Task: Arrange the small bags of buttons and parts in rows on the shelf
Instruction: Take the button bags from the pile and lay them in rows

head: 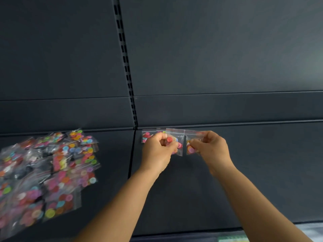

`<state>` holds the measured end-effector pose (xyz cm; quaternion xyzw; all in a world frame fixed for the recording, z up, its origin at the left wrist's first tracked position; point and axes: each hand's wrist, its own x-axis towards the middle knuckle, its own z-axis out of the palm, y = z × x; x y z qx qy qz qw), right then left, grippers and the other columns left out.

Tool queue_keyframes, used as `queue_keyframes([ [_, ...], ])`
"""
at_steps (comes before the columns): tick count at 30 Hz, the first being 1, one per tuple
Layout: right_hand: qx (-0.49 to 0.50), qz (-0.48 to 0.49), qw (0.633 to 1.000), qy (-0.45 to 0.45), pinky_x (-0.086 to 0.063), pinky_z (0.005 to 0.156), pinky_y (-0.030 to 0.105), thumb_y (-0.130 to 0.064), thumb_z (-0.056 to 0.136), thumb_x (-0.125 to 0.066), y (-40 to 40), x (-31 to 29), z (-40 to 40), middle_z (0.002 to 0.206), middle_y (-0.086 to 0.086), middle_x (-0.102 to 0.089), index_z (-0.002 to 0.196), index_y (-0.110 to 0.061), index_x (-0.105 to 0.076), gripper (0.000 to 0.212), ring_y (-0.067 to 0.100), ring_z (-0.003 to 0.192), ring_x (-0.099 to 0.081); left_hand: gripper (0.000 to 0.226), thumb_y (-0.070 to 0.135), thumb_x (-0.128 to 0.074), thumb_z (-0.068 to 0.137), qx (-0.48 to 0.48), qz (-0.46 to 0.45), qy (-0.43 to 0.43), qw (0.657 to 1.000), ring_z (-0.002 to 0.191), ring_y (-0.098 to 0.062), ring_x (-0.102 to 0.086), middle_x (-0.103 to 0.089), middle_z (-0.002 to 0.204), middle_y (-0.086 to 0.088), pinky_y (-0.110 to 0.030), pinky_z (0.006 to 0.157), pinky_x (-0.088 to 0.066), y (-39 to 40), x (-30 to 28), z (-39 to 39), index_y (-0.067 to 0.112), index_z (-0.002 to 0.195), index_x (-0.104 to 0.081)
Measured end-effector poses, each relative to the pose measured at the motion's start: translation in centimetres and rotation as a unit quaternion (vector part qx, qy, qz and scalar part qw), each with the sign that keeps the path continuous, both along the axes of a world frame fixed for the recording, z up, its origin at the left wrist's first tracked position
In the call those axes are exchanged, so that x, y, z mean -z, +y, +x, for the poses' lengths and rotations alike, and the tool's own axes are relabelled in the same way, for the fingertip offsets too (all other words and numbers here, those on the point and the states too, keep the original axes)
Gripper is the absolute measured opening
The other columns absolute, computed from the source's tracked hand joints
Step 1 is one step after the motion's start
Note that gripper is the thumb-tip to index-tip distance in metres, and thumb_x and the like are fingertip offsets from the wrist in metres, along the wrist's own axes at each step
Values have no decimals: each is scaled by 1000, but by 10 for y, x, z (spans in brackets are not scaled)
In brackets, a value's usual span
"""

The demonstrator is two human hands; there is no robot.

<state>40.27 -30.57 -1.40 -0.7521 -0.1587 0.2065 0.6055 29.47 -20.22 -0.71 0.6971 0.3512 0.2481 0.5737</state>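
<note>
Slick plastic: left hand (158, 151) pinches one bag (175, 141), right hand (210, 146) pinches another bag (191, 143); either could slide and skew the row on the shelf (244, 172).

Two hands hold little bags of buttons at the back of a dark shelf.
The left hand (158, 151) pinches one clear bag (175, 142), and the right hand (212, 148) pinches another bag (192, 143) just beside it. A big messy pile of button bags (47, 173) lies on the shelf (262, 172), far to the left.
</note>
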Motion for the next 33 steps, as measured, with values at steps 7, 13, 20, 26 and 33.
queue_keyframes([
  [7,16,-86,993,-74,-39,52,18,-17,78,-61,-4,14,39,59,-5,-68,98,-20,-55,22,2,57,-60,28,19,-63,86,-24,132,97,986,72,-12,-60,-64,81,1,-21,55,-42,-17,21,50,19,111,-49],
  [13,-14,-220,956,-195,-37,88,29,-20,81,-64,-5,26,46,125,3,-49,133,-16,-40,57,22,117,-42,40,30,-64,86,-40,390,242,888,111,-24,-41,-54,113,-4,-34,99,-37,-18,33,56,17,119,-46],
  [20,-139,-240,878,-390,-37,75,24,-15,92,-54,-23,29,42,117,-6,-59,104,-21,-70,21,20,104,-47,30,12,-49,95,159,471,205,843,119,-15,-40,-52,130,5,-25,95,-37,-2,43,35,16,123,-59],
  [26,-130,-219,894,-370,-43,83,30,-9,88,-57,-4,31,39,103,0,-65,92,-12,-72,15,25,96,-54,40,10,-47,96,168,468,237,835,130,-18,-36,-40,145,4,-29,100,-37,-1,47,44,16,136,-47],
  [33,-107,-218,896,-371,-43,76,29,-19,93,-51,11,33,39,99,-12,-65,85,-20,-68,19,20,97,-48,35,8,-50,93,137,495,228,827,127,-22,-40,-50,136,-3,-29,104,-32,12,43,53,9,128,-54],
])
